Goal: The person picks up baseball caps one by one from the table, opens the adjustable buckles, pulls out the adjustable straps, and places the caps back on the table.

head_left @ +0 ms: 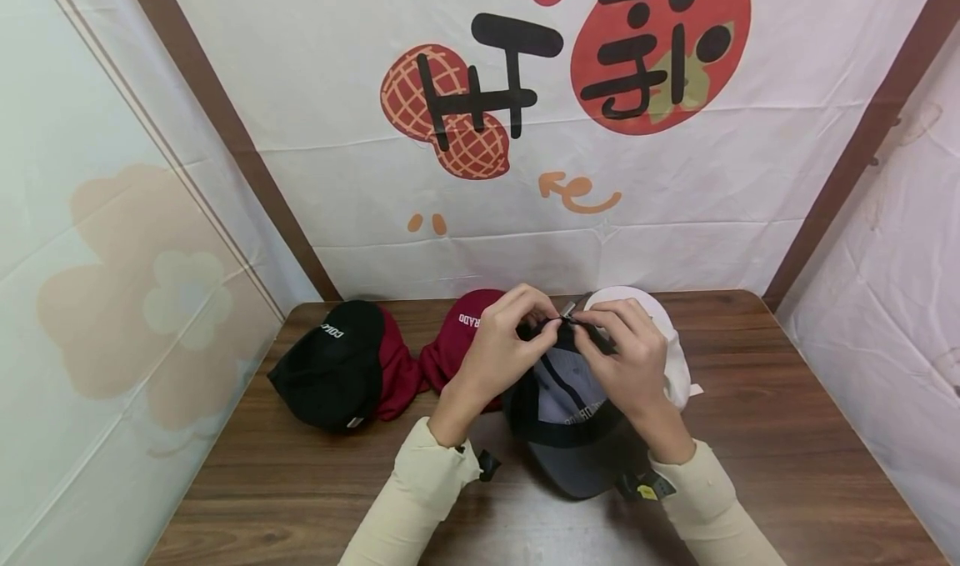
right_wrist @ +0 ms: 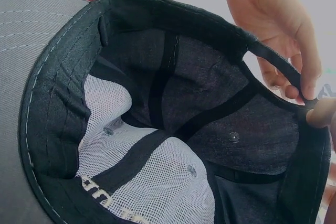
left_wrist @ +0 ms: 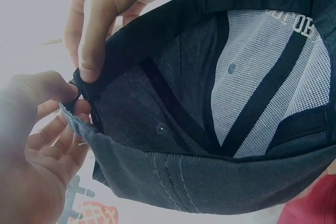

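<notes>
Fiddling at the back of the grey cap (head_left: 558, 399), the person looked to me to be busy fastening or adjusting its strap (right_wrist: 278, 60); which of the two, I could not tell. The cap was over the table (head_left: 300, 499), hollow side up and brim toward the person, though whether it rested there was hard to say. At the cap's far edge, the left hand (head_left: 506, 333) pinched the strap between thumb and fingertips, and the right hand (head_left: 630, 358) pinched just beside it, with what seemed a small buckle (head_left: 567, 308) showing between them. Left of the grey cap sat a red cap (head_left: 453, 341), and farther left a black cap (head_left: 337, 366); a white cap (head_left: 677, 358) lay behind its right side. The next move, I thought, called for one hand steadying the buckle while the other drew the strap along, without letting it twist or slip.
</notes>
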Action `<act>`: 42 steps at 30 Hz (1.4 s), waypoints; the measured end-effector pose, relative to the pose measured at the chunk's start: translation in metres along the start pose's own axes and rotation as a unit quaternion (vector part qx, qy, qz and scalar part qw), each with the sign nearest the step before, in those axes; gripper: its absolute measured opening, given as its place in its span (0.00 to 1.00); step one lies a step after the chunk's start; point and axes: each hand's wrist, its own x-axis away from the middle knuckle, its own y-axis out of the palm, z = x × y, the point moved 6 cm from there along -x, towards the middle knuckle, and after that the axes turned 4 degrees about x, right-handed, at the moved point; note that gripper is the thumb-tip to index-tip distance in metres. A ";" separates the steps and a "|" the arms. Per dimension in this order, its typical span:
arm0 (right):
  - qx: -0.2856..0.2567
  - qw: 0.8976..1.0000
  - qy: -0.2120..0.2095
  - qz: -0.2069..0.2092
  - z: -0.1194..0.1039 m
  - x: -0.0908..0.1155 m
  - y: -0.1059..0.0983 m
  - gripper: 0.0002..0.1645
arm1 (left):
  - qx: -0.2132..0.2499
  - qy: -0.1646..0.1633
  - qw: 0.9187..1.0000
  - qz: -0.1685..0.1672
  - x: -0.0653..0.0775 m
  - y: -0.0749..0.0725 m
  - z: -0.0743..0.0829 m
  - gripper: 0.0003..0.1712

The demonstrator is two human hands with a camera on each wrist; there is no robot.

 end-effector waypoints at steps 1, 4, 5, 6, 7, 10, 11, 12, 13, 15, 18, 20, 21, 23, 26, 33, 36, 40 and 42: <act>0.000 1.000 0.001 0.000 0.000 0.000 0.000 0.08 | 0.000 0.000 1.000 0.001 0.000 0.000 -0.001 0.04; 0.002 1.000 0.002 -0.001 0.000 0.000 0.000 0.07 | 0.002 0.002 1.000 0.002 0.001 -0.001 -0.002 0.04; 0.002 1.000 0.002 -0.002 0.000 0.000 0.000 0.07 | 0.002 0.003 1.000 0.002 0.001 -0.001 -0.002 0.04; 0.001 1.000 0.002 -0.002 0.000 0.000 0.001 0.08 | 0.002 0.003 1.000 0.002 0.001 -0.001 -0.003 0.04; 0.000 1.000 0.002 -0.002 0.000 0.000 0.001 0.08 | 0.002 0.003 1.000 0.002 0.001 -0.001 -0.003 0.04; -0.001 1.000 0.005 -0.002 0.000 -0.001 0.002 0.08 | 0.005 0.002 1.000 0.003 0.002 -0.002 -0.004 0.04; -0.001 1.000 0.007 -0.002 0.000 -0.001 0.002 0.08 | 0.006 0.002 1.000 0.004 0.002 -0.002 -0.004 0.04; -0.001 1.000 0.008 -0.002 0.001 -0.001 0.002 0.08 | 0.008 0.003 1.000 0.005 0.002 -0.002 -0.005 0.04; 0.000 1.000 0.010 -0.002 0.001 -0.001 0.003 0.08 | 0.009 0.003 1.000 0.005 0.002 -0.002 -0.005 0.03; 0.003 1.000 0.013 -0.003 0.001 -0.001 0.003 0.08 | 0.012 0.003 1.000 0.006 0.002 -0.003 -0.006 0.03; 0.007 1.000 0.017 -0.002 0.002 -0.001 0.003 0.08 | 0.014 0.001 1.000 0.012 0.001 -0.005 -0.008 0.03; 0.010 1.000 0.019 -0.001 0.003 -0.001 0.002 0.07 | 0.015 0.000 1.000 0.016 0.001 -0.006 -0.008 0.03; 0.012 1.000 0.020 -0.001 0.003 -0.002 0.002 0.07 | 0.014 -0.001 1.000 0.017 0.001 -0.007 -0.009 0.03; 0.013 1.000 0.023 0.000 0.004 -0.002 0.002 0.07 | 0.012 -0.003 1.000 0.019 0.001 -0.008 -0.009 0.03; 0.016 1.000 0.025 -0.003 0.004 -0.002 0.003 0.08 | 0.011 -0.005 1.000 0.018 0.002 -0.008 -0.010 0.03; 0.014 1.000 0.027 -0.003 0.005 -0.002 0.003 0.07 | 0.014 -0.002 1.000 0.019 0.001 -0.009 -0.010 0.03; 0.014 1.000 0.028 -0.004 0.005 -0.002 0.003 0.07 | 0.014 -0.002 1.000 0.019 0.001 -0.010 -0.010 0.03; 0.015 0.999 0.035 -0.003 0.008 -0.001 0.003 0.07 | 0.019 -0.003 1.000 0.024 0.001 -0.012 -0.012 0.02; 0.015 0.999 0.040 -0.002 0.010 -0.001 0.003 0.06 | 0.023 -0.003 0.999 0.027 0.001 -0.013 -0.013 0.02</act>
